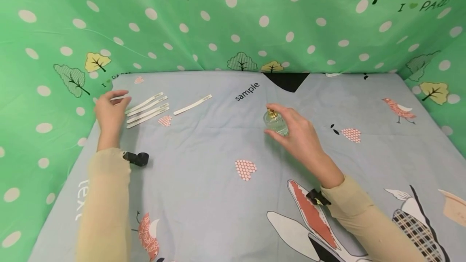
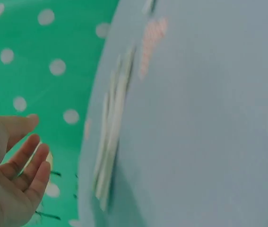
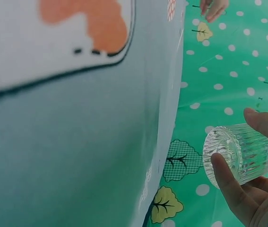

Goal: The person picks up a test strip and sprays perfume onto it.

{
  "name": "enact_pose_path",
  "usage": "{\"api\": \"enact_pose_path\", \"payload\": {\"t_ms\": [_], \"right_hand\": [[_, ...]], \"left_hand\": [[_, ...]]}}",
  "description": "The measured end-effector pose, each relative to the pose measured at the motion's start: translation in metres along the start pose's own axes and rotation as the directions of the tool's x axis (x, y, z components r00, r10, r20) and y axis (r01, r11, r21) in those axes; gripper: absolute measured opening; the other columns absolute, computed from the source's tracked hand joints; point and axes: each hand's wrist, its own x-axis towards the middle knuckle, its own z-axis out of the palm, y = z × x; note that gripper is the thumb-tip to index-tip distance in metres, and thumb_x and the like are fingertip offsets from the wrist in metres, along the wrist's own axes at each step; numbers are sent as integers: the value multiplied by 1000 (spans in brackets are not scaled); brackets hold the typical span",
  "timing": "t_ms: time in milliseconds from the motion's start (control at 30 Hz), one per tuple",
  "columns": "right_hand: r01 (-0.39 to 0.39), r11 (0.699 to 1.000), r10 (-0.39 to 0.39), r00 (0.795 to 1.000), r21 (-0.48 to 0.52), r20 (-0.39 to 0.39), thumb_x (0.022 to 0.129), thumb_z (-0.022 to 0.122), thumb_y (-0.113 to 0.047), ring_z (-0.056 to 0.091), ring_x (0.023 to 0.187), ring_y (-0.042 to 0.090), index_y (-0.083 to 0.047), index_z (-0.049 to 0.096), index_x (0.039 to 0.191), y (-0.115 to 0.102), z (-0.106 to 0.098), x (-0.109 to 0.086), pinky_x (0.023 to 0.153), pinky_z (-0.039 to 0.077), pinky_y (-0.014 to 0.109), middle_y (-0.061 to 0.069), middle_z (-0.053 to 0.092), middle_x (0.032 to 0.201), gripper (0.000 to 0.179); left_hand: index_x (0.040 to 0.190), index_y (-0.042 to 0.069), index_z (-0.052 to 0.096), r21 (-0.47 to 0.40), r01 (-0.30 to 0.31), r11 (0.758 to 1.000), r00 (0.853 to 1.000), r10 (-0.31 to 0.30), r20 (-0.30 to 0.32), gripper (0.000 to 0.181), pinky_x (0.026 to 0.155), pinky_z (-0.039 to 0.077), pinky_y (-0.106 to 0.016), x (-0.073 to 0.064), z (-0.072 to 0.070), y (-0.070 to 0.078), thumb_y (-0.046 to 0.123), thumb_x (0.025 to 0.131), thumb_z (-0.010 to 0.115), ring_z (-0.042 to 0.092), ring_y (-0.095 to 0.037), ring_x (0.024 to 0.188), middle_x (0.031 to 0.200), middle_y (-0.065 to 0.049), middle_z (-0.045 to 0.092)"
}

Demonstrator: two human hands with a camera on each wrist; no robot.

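Note:
My right hand point(image 1: 300, 134) grips a small perfume bottle point(image 1: 275, 123) of clear glass with a gold-coloured neck, above the middle of the cloth. In the right wrist view, fingers and thumb lie round the ribbed glass of the bottle point(image 3: 240, 153). Several white paper test strips point(image 1: 147, 110) lie fanned at the left, with small print at their far ends. My left hand point(image 1: 112, 110) is just left of them, fingers loosely bent and nothing in it. In the left wrist view a gap shows between the left hand point(image 2: 11, 170) and the strips point(image 2: 112, 127).
Another single white strip point(image 1: 193, 105) lies apart, right of the group. A light blue printed cloth point(image 1: 204, 197) covers the table. Green dotted fabric point(image 1: 218, 19) hangs along the back and both sides. Each wrist carries a black strap mount point(image 1: 136, 158).

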Motion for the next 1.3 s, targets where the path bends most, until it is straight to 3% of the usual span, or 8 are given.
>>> {"api": "enact_pose_path", "payload": {"t_ms": [300, 567, 767, 1067, 1200, 1300], "right_hand": [[-14, 1000, 14, 1000, 8, -6, 77, 87, -17, 67, 112, 28, -21, 54, 137, 1, -1, -1, 84, 59, 49, 9, 68, 125, 68], [-24, 1000, 24, 1000, 7, -4, 78, 87, -18, 68, 110, 29, -21, 54, 137, 1, -2, -1, 83, 59, 50, 10, 68, 124, 68], [-28, 1000, 28, 1000, 1, -5, 78, 87, -18, 68, 109, 29, -22, 54, 137, 3, -2, -2, 81, 59, 50, 10, 68, 123, 68], [-27, 1000, 27, 1000, 3, -5, 78, 86, -19, 68, 110, 28, -22, 54, 138, 3, -2, -2, 81, 58, 50, 9, 68, 123, 68], [-31, 1000, 31, 1000, 2, -4, 78, 86, -19, 68, 109, 28, -23, 54, 138, 4, -3, -2, 80, 58, 50, 10, 69, 122, 68], [-30, 1000, 30, 1000, 2, -5, 78, 87, -20, 68, 109, 29, -22, 54, 137, 4, -3, -2, 81, 58, 50, 9, 69, 122, 68]], "left_hand": [[127, 16, 68, -133, -109, 985, 994, 111, 7, 37, 90, 51, -19, -11, 9, 32, 35, 95, 66, 60, 2, 101, 135, 0, 62], [120, 7, 70, -271, -212, 939, 976, 218, -9, 31, 90, 52, -15, -24, 23, 51, 23, 93, 71, 61, 3, 96, 121, 6, 63], [120, 5, 69, -294, -222, 930, 969, 243, 34, 31, 94, 53, -17, -28, 34, 53, 21, 93, 71, 61, 2, 97, 131, -4, 62], [119, 4, 69, -276, -250, 928, 957, 281, 78, 31, 92, 53, -16, -37, 53, 50, 18, 92, 72, 62, 1, 95, 123, -14, 68], [121, 1, 68, -264, -244, 933, 951, 284, 126, 33, 91, 51, -13, -40, 60, 46, 18, 93, 71, 62, -1, 98, 126, -18, 66], [122, 2, 68, -241, -235, 942, 945, 279, 169, 33, 96, 52, -20, -42, 64, 42, 20, 94, 70, 63, -9, 104, 128, -16, 65]]}}
